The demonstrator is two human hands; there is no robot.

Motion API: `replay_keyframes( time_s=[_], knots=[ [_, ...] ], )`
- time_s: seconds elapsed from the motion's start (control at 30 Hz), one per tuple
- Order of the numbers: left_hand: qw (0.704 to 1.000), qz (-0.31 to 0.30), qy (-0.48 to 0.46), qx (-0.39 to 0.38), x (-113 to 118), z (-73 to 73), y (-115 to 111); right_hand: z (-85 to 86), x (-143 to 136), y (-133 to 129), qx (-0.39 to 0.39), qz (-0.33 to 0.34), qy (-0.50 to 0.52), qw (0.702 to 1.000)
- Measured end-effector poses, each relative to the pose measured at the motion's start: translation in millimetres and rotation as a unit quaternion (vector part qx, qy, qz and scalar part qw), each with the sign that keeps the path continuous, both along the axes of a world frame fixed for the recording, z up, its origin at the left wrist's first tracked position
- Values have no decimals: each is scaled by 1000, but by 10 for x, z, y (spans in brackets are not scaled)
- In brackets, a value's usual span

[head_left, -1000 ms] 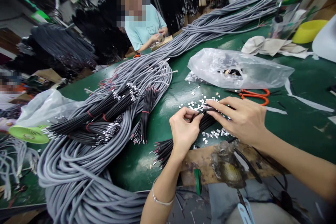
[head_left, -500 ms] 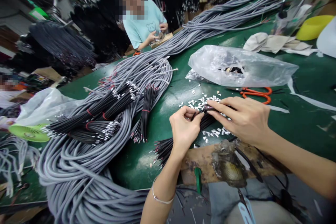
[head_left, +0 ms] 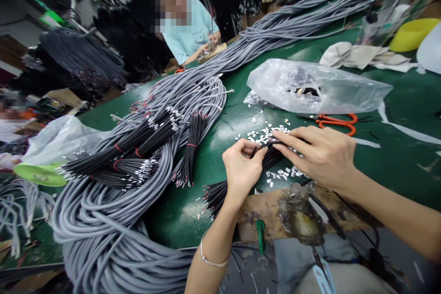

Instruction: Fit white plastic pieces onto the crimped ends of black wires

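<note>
My left hand (head_left: 244, 165) pinches thin black wire between thumb and fingertips; how many strands it holds is hidden. Beside it, my right hand (head_left: 317, 154) has thumb and fingers closing on the right part of the same wire, a little of which shows dark between the hands. Below both hands lies a loose bundle of black wires (head_left: 215, 196) with reddish stripped ends, partly covered by my left wrist. Small white metal-looking pieces (head_left: 282, 173) are scattered on the green table around my fingers.
A wooden board (head_left: 255, 211) with a metal fixture (head_left: 303, 220) sits at the near edge. Thick grey cables (head_left: 120, 239) and tied black wire bundles (head_left: 138, 142) lie left. Orange-handled scissors (head_left: 337, 121) and a clear plastic bag (head_left: 310, 82) lie beyond. A person (head_left: 193, 32) works opposite.
My hands stay almost in place, the right shifting very slightly. The person opposite leans a little and moves their hands.
</note>
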State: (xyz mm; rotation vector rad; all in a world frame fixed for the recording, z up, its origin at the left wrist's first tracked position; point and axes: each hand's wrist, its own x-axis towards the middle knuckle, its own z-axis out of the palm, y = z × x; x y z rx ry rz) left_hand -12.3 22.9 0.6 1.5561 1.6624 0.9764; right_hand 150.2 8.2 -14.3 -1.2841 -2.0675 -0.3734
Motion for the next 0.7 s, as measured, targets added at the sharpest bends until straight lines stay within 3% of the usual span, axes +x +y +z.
replay_keyframes(
  time_s=[0.7],
  knots=[
    [1000,-6,17,-1,15,39,0,-7,-3,19,35,1,-7,999]
  ],
)
